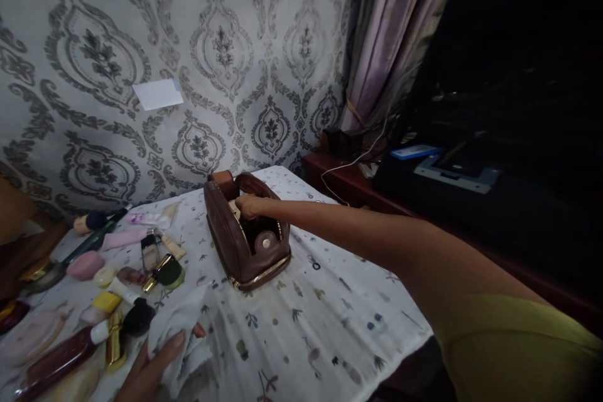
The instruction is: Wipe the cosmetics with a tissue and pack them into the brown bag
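A brown leather cosmetic bag [223, 226] stands unzipped on the table, its gold zip edges apart. My right hand [249, 206] reaches down into its opening with the fingers curled. Something pale beige [234, 207] shows at the fingertips, but I cannot make out what it is. Inside the bag's near end is a round brown snap tab [266, 243]. Low in the view, my left hand [153, 367] grips a crumpled white wipe [176, 333] between thumb and fingers, beside the spread cosmetics.
Cosmetics cover the table's left side: a dark red bottle [59, 361], a gold tube [115, 342], a pink sponge [85, 265] and several others. A patterned white cloth [301, 320] covers the table. At right stand a dark screen [509, 88] and a cable [346, 166].
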The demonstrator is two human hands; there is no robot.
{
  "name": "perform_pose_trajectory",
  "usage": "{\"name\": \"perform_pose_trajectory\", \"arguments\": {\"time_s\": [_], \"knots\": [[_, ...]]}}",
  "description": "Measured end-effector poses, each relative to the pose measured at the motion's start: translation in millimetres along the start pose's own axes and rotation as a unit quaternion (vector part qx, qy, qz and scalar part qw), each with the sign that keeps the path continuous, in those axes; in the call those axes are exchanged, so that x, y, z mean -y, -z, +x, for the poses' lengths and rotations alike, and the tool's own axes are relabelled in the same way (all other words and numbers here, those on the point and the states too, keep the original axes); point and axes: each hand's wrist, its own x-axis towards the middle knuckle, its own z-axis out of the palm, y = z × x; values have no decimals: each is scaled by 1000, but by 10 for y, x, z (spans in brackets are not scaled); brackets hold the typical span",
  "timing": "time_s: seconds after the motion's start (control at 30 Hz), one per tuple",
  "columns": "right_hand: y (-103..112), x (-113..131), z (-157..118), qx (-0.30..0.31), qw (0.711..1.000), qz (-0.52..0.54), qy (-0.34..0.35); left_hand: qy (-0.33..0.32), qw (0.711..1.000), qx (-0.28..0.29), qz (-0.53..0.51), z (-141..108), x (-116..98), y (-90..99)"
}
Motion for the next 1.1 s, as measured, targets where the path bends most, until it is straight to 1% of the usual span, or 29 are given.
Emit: {"name": "perform_pose_trajectory", "arguments": {"time_s": [0.07,0.17,0.27,0.33,0.37,0.4,0.43,0.47,0.5,0.53,0.57,0.6,0.63,0.67,0.7,0.73,0.77,0.8,0.83,0.87,0.9,0.93,0.97,1.0,1.03,1.07,1.1], "knots": [[31,29,-60,8,1000,8,-9,-7,1000,2,4,-3,-15,11],[99,75,-185,5,1000,21,-14,-32,999,-3,25,-6,-25,11],[243,102,-355,-9,999,35,-12,-57,997,-11,60,9,10,14],[375,102,-517,-36,998,43,-5,-70,991,-26,109,40,59,27],[433,100,-620,-59,997,47,1,-87,984,-30,153,63,84,37],[473,100,-738,-92,994,51,7,-113,970,-31,214,89,104,49],[484,102,-868,-134,989,54,12,-145,946,-25,288,118,117,63],[457,111,-1007,-171,983,58,16,-177,913,-10,368,149,120,81],[388,126,-1149,-217,974,68,21,-203,871,6,448,178,112,104],[275,146,-1287,-321,941,103,40,-215,826,21,520,206,91,134],[122,171,-1414,-392,906,132,87,-216,786,30,578,230,56,176],[-63,199,-1526,-423,881,149,154,-213,755,42,619,250,4,228],[-267,227,-1620,-434,861,150,220,-212,735,55,642,266,-69,290],[-478,253,-1695,-440,846,140,265,-216,728,65,647,279,-167,354],[-682,276,-1753,-443,838,133,290,-228,731,78,638,290,-295,412],[-867,294,-1795,-440,837,135,294,-249,742,84,616,302,-458,452],[-1023,305,-1826,-441,836,145,294,-274,758,71,588,320,-656,459],[-1143,311,-1847,-432,836,154,301,-303,771,69,556,347,-885,425],[-1222,310,-1862,-427,836,162,305,-328,782,59,526,390,-1136,343],[-1259,303,-1872,-423,834,167,311,-345,784,61,512,452,-1397,214],[-1257,290,-1879,-422,831,170,320,-354,781,69,510,538,-1653,43],[-1221,274,-1881,-426,826,170,329,-366,764,86,525,649,-1890,-157],[-1157,254,-1879,-433,819,169,336,-383,732,105,554,782,-2094,-374],[-1076,233,-1873,-443,813,170,338,-390,685,123,603,935,-2257,-592],[-987,212,-1862,-455,808,173,334,-380,627,144,664,1100,-2374,-800],[-902,193,-1847,-468,802,178,324,-353,567,173,724,1271,-2445,-989],[-829,176,-1830,-481,798,186,312,-327,546,193,747,1440,-2475,-1153]]}}
